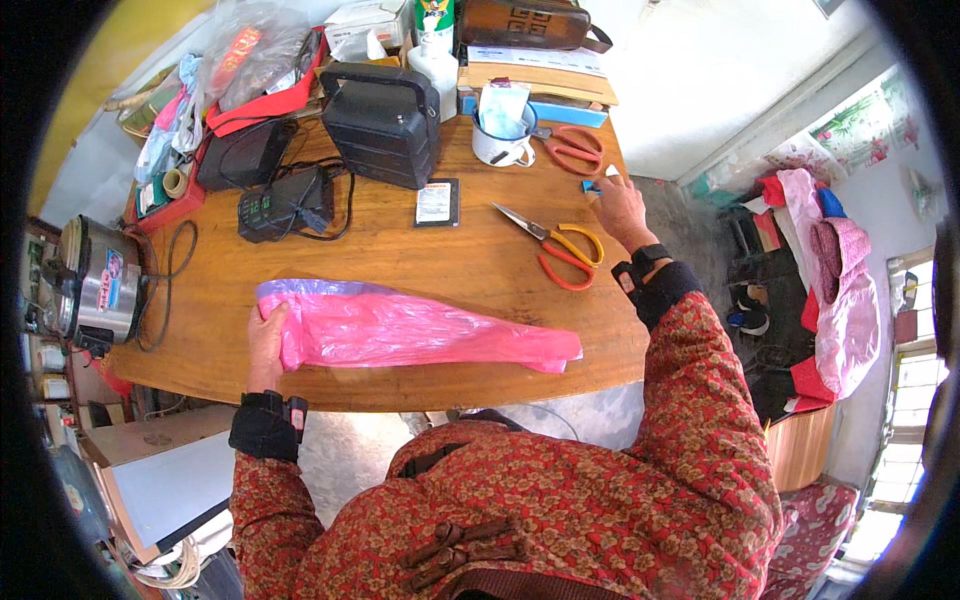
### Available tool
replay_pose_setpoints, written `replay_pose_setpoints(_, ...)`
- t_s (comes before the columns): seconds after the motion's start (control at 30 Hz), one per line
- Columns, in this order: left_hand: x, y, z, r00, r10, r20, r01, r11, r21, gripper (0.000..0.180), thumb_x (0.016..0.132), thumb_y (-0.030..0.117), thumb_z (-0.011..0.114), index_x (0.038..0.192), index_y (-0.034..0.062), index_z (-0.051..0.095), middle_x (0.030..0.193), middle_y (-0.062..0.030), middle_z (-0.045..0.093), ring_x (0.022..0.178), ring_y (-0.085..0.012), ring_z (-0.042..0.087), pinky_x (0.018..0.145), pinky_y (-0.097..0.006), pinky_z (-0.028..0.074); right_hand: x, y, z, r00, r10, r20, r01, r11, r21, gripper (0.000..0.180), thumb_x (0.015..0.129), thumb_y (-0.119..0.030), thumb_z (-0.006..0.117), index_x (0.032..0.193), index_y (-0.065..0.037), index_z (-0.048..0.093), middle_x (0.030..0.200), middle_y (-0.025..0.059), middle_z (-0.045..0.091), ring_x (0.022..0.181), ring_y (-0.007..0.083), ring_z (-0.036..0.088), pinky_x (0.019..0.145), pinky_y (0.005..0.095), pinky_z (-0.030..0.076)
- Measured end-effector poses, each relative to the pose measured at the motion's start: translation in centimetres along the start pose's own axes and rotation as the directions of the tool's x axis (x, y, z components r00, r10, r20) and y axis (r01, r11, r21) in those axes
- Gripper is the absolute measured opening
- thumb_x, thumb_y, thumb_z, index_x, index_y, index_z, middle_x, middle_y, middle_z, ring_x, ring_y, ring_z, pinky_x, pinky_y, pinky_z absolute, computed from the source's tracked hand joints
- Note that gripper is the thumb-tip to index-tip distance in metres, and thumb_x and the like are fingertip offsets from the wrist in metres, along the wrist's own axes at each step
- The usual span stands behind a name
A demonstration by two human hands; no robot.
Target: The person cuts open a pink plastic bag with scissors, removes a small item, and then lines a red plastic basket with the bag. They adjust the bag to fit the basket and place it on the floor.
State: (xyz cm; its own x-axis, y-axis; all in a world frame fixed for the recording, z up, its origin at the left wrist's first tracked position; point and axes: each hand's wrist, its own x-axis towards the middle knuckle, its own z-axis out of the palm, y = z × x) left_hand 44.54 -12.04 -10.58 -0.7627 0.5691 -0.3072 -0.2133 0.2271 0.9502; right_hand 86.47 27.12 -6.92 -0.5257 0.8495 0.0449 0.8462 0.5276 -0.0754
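A pink plastic bag (420, 330), with a purple strip along its upper left edge, lies long and crumpled near the table's front. My left hand (267, 342) grips its left end, thumb on top. Stretched out to the table's right edge, my right hand (620, 212) has its fingers bent together around something small; bits of blue and white show at the fingertips, too small to name. Left of this hand lie scissors (560, 250) with one yellow and one red handle, their blades slightly parted. Farther back are red-handled scissors (574, 150) beside a white enamel mug (503, 150) holding a packet.
Across the wooden table (370, 255) are a flat black case (437, 203), a digital clock (280, 207) with cables and a black speaker (382, 125). A red basket (172, 212) stands back left. By the left edge is a rice cooker (100, 280). Pink cloth (845, 320) hangs at right.
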Motion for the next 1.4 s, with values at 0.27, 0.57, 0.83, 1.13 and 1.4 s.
replay_pose_setpoints(0.27, -0.4, 0.3, 0.3, 1.0, 0.011, -0.023, -0.01, 1.0, 0.024, 0.028, 0.08, 0.014, 0.064, 0.104, 0.0038, 0.053, 0.093, -0.0052, 0.06, 0.08, -0.014, 0.057, 0.072, -0.029, 0.048, 5.1, -1.8, -0.1, 0.965, -0.128, -0.227, 0.127, 0.992, -0.019, 0.027, 0.078, -0.023, 0.056, 0.099, -0.006, 0.058, 0.099, 0.0159, 0.058, 0.093, 0.0336, 0.056, 0.078, 0.0457, 0.045)
replay_pose_setpoints(0.57, -0.3, 0.0, 0.4, 0.999, 0.025, -0.026, -0.024, 0.999, 0.025, 0.026, 0.081, 0.012, 0.063, 0.103, 0.0032, 0.053, 0.092, -0.0046, 0.06, 0.08, -0.0128, 0.058, 0.072, -0.028, 0.048, 10.1, -0.1, 1.4, 0.994, -0.096, 0.051, 0.1, 0.991, -0.091, 0.03, 0.077, -0.022, 0.058, 0.096, 0.001, 0.058, 0.097, 0.0201, 0.061, 0.094, 0.035, 0.058, 0.08, 0.0448, 0.046)
replay_pose_setpoints(0.83, -0.5, 0.4, 0.5, 0.998, 0.018, -0.053, -0.015, 0.999, 0.051, 0.027, 0.08, 0.015, 0.064, 0.103, 0.0037, 0.053, 0.092, -0.0036, 0.059, 0.079, -0.012, 0.056, 0.072, -0.028, 0.047, 10.1, -1.5, -0.2, 0.997, -0.051, 0.062, 0.061, 0.983, -0.175, 0.033, 0.074, -0.026, 0.06, 0.1, -0.005, 0.059, 0.093, 0.0157, 0.064, 0.092, 0.0315, 0.06, 0.078, 0.0439, 0.045)
replay_pose_setpoints(1.13, -0.3, 0.5, 0.3, 1.0, 0.009, -0.018, -0.007, 0.996, 0.09, 0.03, 0.079, 0.016, 0.065, 0.103, 0.0024, 0.053, 0.094, -0.0057, 0.059, 0.08, -0.0135, 0.057, 0.071, -0.029, 0.048, 5.1, 1.7, -3.8, 0.999, 0.016, 0.04, -0.001, 0.94, -0.342, 0.032, 0.078, -0.029, 0.056, 0.103, -0.009, 0.058, 0.106, 0.0085, 0.062, 0.098, 0.0231, 0.059, 0.08, 0.0446, 0.04)
replay_pose_setpoints(1.4, 0.2, -0.2, -0.6, 0.997, 0.022, 0.074, -0.02, 0.999, -0.027, 0.03, 0.079, 0.015, 0.065, 0.103, 0.002, 0.054, 0.091, -0.0057, 0.06, 0.078, -0.0144, 0.058, 0.069, -0.03, 0.049, -6.1, 5.6, -5.1, 0.974, 0.225, 0.021, -0.225, 0.96, 0.168, 0.032, 0.085, -0.023, 0.053, 0.109, -0.002, 0.051, 0.11, 0.012, 0.06, 0.093, 0.0264, 0.06, 0.077, 0.0362, 0.045)
